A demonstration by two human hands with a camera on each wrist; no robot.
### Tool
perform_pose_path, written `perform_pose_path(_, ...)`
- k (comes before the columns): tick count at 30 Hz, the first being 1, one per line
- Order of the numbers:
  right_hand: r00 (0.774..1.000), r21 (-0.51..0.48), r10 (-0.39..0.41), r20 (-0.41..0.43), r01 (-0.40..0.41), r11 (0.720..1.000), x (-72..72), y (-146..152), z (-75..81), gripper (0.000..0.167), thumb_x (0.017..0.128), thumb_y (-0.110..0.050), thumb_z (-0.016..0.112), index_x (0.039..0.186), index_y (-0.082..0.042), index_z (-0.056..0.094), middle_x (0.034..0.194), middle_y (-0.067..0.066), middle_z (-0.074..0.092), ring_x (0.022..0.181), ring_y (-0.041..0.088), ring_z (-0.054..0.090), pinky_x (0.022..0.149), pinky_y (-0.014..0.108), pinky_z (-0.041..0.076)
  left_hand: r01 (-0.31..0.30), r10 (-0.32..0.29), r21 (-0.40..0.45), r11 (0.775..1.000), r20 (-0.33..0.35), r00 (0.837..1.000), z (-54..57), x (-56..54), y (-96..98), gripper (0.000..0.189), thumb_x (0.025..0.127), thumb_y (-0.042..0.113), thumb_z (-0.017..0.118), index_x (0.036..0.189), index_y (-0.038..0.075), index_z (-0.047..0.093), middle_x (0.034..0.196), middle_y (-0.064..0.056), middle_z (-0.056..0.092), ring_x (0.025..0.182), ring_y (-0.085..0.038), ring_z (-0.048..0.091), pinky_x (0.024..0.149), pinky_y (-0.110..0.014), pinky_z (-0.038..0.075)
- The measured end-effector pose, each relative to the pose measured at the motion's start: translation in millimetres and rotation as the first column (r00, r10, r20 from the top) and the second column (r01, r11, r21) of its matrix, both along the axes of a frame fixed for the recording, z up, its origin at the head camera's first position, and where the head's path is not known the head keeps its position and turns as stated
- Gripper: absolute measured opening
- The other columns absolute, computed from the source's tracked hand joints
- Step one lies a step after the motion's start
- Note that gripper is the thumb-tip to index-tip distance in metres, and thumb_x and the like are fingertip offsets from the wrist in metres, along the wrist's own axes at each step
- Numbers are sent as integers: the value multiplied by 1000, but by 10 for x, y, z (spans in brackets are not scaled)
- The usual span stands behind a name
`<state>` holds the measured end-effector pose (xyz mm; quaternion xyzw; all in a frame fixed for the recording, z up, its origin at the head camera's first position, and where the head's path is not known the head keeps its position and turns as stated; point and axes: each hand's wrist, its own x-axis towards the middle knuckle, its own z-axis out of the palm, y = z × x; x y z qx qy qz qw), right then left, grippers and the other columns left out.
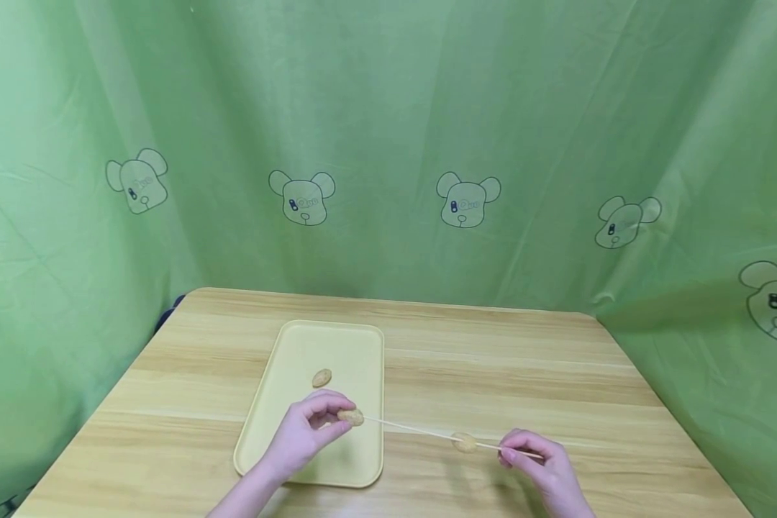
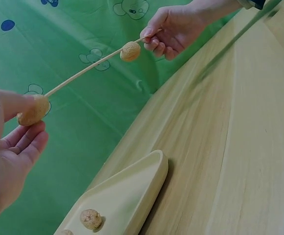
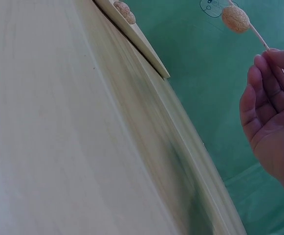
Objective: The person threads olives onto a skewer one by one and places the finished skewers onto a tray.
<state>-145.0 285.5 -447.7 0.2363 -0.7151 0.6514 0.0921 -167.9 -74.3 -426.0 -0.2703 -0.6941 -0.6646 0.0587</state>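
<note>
My left hand (image 1: pixel 306 432) pinches a tan, wrinkled, oval food ball (image 2: pixel 33 111) between thumb and fingers, above the tray. The far tip of a thin wooden skewer (image 1: pixel 414 429) meets this ball; how deep it sits inside I cannot tell. Toward the skewer's other end, a second wrinkled ball (image 1: pixel 464 442) is threaded on it. Just beyond that ball, my right hand (image 1: pixel 540 464) grips the skewer with thumb and fingertips, a short end sticking out past them. The skewer runs nearly level between both hands, raised over the table.
A pale yellow rectangular tray (image 1: pixel 362 338) lies on the wood-grain table (image 1: pixel 524 374), left of the middle. Another wrinkled ball (image 1: pixel 321 378) lies in it, and more shows in the wrist views, partly behind my left hand from above. A green curtain (image 1: pixel 388 108) surrounds the table's far sides.
</note>
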Motion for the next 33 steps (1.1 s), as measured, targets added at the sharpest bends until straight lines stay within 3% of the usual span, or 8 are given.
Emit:
perform_pose_path(4,1000,11,4,-30,-3,1000,-14,-7,-7,24,81,20,49,85,2,65,81,0,62,73,8,59,64,21,53,-5,5,-7,1000,18,1000,11,5,5,28,81,0,65,107,-10,59,99,-13,61,87,-9,56,79,-22,50)
perform_pose_path(7,998,2,24,-56,-24,1000,-34,-31,-22,23,81,21,49,85,4,64,80,1,62,73,8,59,64,20,52,-16,17,-11,1000,70,997,33,12,2,36,80,1,67,111,-11,55,100,-20,59,87,-9,56,82,-21,50)
perform_pose_path(11,998,-4,35,-54,-36,999,-54,-64,-33,22,81,21,48,85,5,63,80,2,62,73,9,59,64,21,52,-33,35,-17,999,118,992,55,18,-11,33,79,1,68,106,-11,56,98,-18,60,84,-8,55,82,-20,49)
perform_pose_path(18,999,33,13,-38,-12,999,-79,-114,-41,17,81,19,50,84,7,61,79,2,61,72,10,58,64,22,52,13,-16,47,999,71,997,52,13,-27,27,79,-2,67,101,-13,57,93,-19,60,81,-9,56,76,-21,51)
perform_pose_path(27,998,48,29,-51,-26,999,-97,-156,-60,15,82,19,50,84,8,60,78,3,61,72,10,57,64,21,51,47,-49,78,996,26,998,45,9,-12,27,77,-4,66,99,-15,56,98,-27,57,84,-7,58,78,-22,52)
perform_pose_path(33,998,40,35,-57,-33,999,-92,-177,-44,17,82,19,49,85,7,61,78,3,61,71,11,58,64,22,52,25,-29,69,997,67,997,70,26,7,27,77,-3,67,100,-15,57,97,-23,59,82,-6,58,77,-21,52)
